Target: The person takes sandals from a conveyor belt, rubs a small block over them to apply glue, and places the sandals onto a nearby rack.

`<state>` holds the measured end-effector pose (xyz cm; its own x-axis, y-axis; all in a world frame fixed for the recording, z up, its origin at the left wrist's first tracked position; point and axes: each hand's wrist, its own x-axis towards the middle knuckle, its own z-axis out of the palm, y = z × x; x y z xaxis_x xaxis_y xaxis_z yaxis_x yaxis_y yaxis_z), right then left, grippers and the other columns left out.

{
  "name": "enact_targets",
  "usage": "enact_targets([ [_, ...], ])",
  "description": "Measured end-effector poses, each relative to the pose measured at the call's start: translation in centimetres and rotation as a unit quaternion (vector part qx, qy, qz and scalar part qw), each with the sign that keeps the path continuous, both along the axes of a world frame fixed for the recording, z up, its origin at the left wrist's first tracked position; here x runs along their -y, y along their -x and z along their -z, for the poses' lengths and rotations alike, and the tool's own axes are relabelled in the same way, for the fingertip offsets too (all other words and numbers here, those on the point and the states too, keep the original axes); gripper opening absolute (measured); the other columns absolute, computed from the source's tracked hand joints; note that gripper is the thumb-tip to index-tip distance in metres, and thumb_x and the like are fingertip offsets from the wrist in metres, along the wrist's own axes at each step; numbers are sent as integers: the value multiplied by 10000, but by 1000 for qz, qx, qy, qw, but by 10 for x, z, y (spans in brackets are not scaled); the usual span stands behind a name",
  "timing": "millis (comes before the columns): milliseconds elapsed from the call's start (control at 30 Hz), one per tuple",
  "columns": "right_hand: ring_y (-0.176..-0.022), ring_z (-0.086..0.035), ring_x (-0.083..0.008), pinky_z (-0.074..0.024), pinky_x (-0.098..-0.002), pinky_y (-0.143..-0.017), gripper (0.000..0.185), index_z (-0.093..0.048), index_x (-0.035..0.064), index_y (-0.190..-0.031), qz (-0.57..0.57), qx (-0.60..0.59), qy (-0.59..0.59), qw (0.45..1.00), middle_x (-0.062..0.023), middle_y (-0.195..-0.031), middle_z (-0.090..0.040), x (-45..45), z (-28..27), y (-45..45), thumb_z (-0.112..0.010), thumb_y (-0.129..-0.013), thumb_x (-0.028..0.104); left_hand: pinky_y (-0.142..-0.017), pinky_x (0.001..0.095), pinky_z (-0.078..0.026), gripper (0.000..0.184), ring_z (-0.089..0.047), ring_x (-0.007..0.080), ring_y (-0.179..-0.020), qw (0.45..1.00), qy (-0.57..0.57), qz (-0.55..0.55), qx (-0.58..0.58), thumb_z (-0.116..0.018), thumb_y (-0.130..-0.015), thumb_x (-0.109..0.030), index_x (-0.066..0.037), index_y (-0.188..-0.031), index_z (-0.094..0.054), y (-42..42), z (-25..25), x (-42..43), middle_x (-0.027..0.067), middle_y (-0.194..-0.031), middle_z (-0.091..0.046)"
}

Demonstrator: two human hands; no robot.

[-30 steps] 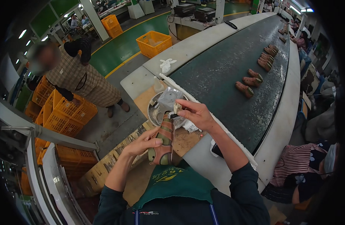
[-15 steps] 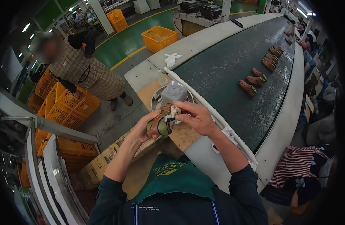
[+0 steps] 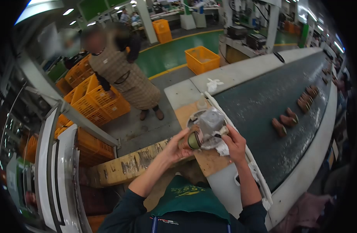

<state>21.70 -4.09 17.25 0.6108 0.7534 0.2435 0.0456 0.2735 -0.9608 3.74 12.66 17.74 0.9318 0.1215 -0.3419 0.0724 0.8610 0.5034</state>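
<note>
My left hand (image 3: 176, 148) is wrapped round a small brown and green boot (image 3: 194, 140), held tilted with its opening towards me. My right hand (image 3: 235, 145) pinches a pale crumpled rag (image 3: 224, 131) a little to the right of the boot, apart from it. Just beyond both hands is a round tub (image 3: 192, 118) with a clear plastic container (image 3: 212, 119) in it. Some white crumpled material (image 3: 222, 148) lies below the right hand's fingers.
A dark green conveyor belt (image 3: 260, 101) carries several brown boots (image 3: 278, 127) on the right. A person in a checked apron (image 3: 126, 79) stands at the left beside stacked orange crates (image 3: 97, 97). Another orange crate (image 3: 202, 62) stands on the floor; a white cloth (image 3: 214, 84) lies on the table corner.
My right hand has drawn the rag away from the boot to the right. The boot has turned in my left hand, its opening now towards me. The view has swung left.
</note>
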Motion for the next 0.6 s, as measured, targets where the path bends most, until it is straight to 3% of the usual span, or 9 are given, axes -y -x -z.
enact_targets([
  [67, -921, -549, -96, -446, -222, -811, 414, -480, -49, -1230, -14, -16, -6, 1000, -66, -1058, -576, -12, 8, 3, -576, -829, -9, -570, 307, -574, 441, -649, 217, -704, 995, -52, -70, -38, -530, -868, -415, -64, -1134, -514, 18, 12, 4, 107, -926, -634],
  [167, -920, -543, -101, -449, -225, -799, 435, -451, -46, -1258, -82, -35, -22, 996, -58, -1059, -565, -29, 29, 21, -556, -837, -27, -755, 403, -547, 425, -634, 236, -866, 991, -23, -125, -46, -556, -867, -357, -67, -1170, -486, 62, 42, 6, 92, -1039, -608],
  [267, -880, -542, -86, -448, -213, -766, 433, -466, -36, -1251, -135, -101, 19, 985, -30, -1010, -570, -51, 37, 48, -584, -835, -12, -779, 404, -531, 407, -617, 226, -922, 980, -18, -199, -28, -577, -861, -317, -77, -1176, -483, 112, 87, 9, 87, -1081, -591],
  [333, -842, -530, -85, -450, -216, -735, 432, -468, -22, -1254, -156, -79, 39, 984, -18, -971, -557, -57, 51, 62, -576, -836, -10, -791, 407, -520, 385, -604, 224, -952, 966, 21, -256, -42, -597, -853, -277, -91, -1172, -488, 153, 138, 5, 84, -1089, -587],
  [433, -797, -519, -80, -447, -210, -701, 430, -470, -9, -1257, -167, -43, 74, 982, -6, -919, -547, -58, 60, 79, -575, -840, 3, -773, 399, -525, 464, -593, 222, -962, 927, 45, -353, -117, -659, -806, -249, -112, -1195, -447, 220, 185, 3, 80, -1082, -573],
  [600, -747, -496, -62, -445, -217, -655, 411, -476, 17, -1262, -134, 17, 170, 976, 10, -867, -518, -50, 97, 109, -570, -865, 73, -756, 446, -513, 610, -565, 231, -970, 832, -8, -488, -264, -718, -739, -265, -131, -1223, -373, 354, 238, 8, 80, -1096, -538],
])
